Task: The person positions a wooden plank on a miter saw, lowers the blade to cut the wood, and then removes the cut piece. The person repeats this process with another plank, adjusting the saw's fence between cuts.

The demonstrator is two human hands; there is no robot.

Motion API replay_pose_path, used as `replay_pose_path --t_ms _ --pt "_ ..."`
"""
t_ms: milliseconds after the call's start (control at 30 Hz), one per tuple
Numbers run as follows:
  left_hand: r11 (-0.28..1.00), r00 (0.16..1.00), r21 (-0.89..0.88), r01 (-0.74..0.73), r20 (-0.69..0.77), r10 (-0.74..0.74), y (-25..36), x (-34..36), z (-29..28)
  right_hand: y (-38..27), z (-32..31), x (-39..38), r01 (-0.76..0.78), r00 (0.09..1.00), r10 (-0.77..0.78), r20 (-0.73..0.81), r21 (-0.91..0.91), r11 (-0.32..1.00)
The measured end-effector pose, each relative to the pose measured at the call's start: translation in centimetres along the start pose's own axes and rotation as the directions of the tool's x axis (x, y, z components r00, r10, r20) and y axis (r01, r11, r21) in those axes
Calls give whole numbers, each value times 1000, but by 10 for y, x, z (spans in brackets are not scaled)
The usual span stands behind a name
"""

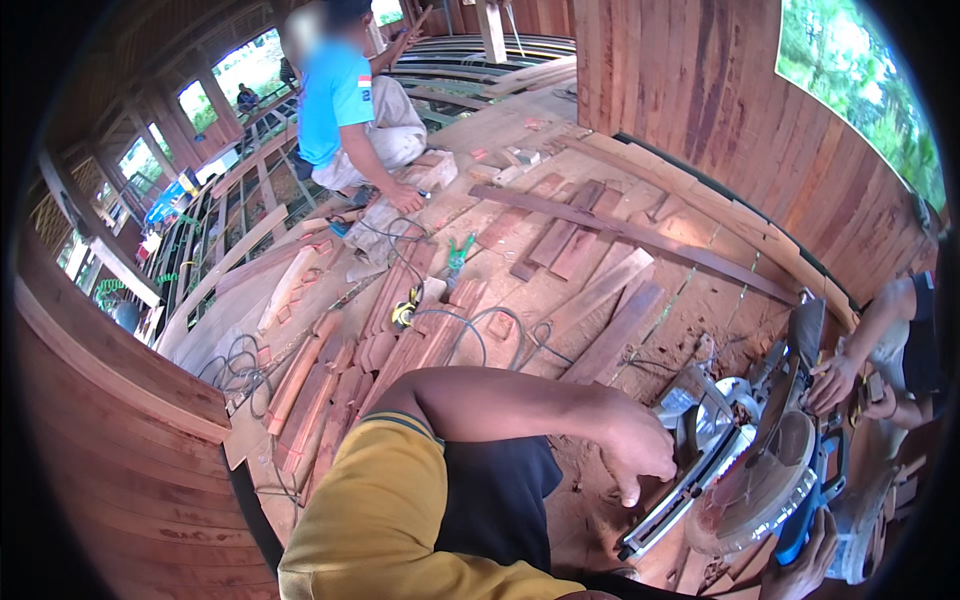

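My left hand reaches over from a yellow sleeve to the bed of a miter saw. Its fingers curl downward and the thumb points down, beside a narrow reddish-brown surface; what they grip is hard to make out. At the lower right my right hand is closed round the saw's blue handle, partly cut off by shadow. The round blade guard stands between my two hands. Across the saw, a co-worker's hand is close to the saw's far side.
Dark wooden boards and stacked planks lie across the plank floor. A cable winds among them, near a green clamp-like tool. A person in a blue shirt crouches farther off. A wooden wall rises behind.
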State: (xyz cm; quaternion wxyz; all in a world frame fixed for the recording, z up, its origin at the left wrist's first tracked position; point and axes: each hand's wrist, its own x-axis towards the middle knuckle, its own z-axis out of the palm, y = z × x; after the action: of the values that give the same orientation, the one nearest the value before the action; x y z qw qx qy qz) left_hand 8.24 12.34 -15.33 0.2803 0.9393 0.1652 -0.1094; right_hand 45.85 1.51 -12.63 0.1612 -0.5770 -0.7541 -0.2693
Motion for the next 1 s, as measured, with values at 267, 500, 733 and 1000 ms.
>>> replay_pose_path --t_ms 267,500,733,1000 --pt "1000 1000 16 2 -4 -2 -5 11 -1 -3 -9 4 3 1000 -3 6 44 999" --pt "1000 999 -21 17 27 -17 -7 8 -1 0 -7 3 24 1000 -25 9 53 998" --pt "999 999 -26 27 24 -26 -5 6 -5 3 -7 3 12 999 -14 33 67 998" --pt "999 999 -15 39 29 -39 -8 13 -4 4 -2 1 5 1000 -7 27 66 998"
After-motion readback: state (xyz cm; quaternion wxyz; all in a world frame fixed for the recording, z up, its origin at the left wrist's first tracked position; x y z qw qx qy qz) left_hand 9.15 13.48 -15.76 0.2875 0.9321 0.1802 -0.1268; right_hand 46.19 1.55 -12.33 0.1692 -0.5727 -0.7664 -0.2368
